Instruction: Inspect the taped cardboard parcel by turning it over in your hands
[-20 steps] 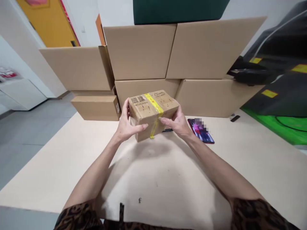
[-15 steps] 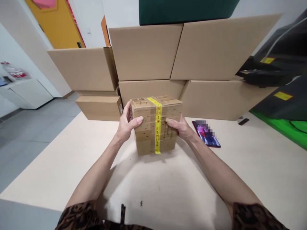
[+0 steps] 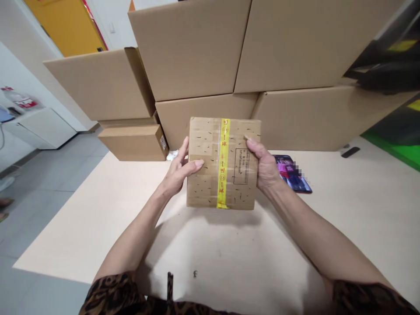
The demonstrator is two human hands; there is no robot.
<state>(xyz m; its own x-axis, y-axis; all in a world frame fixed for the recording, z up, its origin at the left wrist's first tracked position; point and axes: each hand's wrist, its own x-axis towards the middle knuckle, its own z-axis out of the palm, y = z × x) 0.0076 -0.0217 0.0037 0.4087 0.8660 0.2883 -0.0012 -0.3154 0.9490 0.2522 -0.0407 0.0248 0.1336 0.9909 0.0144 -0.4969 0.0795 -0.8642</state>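
Cardboard parcel (image 3: pixel 224 162) clasped between hands (raised).

Bare forearms, left hand (image 3: pixel 179 173) and right hand (image 3: pixel 267 168) ungloved; leopard-print sleeves in brown and black at 7 and 5 o'clock.

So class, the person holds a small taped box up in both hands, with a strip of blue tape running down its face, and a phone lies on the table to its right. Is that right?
Not quite: the head view shows the tape on the small box is yellow, not blue. Left hand and right hand do hold it, and the phone lies on the table to its right.
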